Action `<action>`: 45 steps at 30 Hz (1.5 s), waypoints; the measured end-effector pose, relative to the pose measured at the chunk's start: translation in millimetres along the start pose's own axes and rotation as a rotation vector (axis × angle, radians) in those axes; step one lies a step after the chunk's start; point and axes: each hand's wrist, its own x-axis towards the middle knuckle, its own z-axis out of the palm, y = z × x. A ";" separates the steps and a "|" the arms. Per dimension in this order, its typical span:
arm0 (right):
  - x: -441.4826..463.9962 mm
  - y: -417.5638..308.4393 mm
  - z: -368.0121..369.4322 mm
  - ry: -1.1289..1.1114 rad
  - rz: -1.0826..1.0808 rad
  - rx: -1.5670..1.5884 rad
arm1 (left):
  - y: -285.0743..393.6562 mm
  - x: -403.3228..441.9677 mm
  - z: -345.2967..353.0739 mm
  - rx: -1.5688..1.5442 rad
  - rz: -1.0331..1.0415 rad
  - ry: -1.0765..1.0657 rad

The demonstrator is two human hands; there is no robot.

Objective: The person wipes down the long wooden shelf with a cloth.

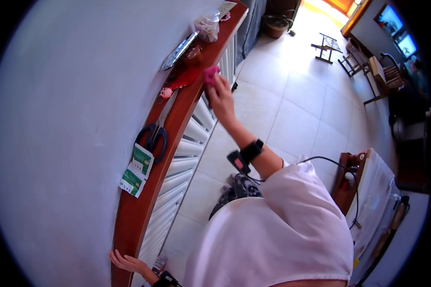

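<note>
My right hand (221,99) reaches to the front edge of a long reddish-brown wooden ledge, its fingers closed on a crumpled pink cloth (211,75). The cloth touches the ledge's edge beside a red item (187,77) lying on top. At the lower end of the ledge (129,217), my left hand (125,262) rests open, fingers stretched out near the wall. Between the hands lie scissors (161,125) with dark handles and green-and-white packets (138,171). A small pink figure keyring (166,93) sits by the scissor blades.
Farther along the ledge are a brownish jar (192,56), a phone-like flat item (179,50) leaning on the wall, and a clear plastic container (208,27). White radiator-like slats (171,177) stand below. A folding stool (327,48), chairs (385,74) and a potted plant (276,27) stand across the tiled floor.
</note>
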 end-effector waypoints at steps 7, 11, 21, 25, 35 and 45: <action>74.9 11.2 -7.1 0.121 0.018 -0.037 | 151.3 109.9 -15.6 -0.385 0.277 0.143; 115.8 32.1 -9.2 0.146 0.058 -0.010 | 275.8 170.2 2.1 -0.412 0.610 0.290; 173.4 72.0 -12.0 0.094 0.149 0.155 | 454.2 290.2 74.7 -0.288 0.478 -0.010; 192.3 75.8 -22.4 0.100 0.145 0.123 | 453.7 285.1 81.7 -0.147 0.477 -0.029; 238.4 106.1 -29.8 0.103 0.088 0.074 | 459.9 286.9 80.7 -0.104 0.460 0.072; 241.6 117.7 -38.5 0.090 -0.085 0.120 | 457.2 286.2 84.1 -0.189 0.494 0.095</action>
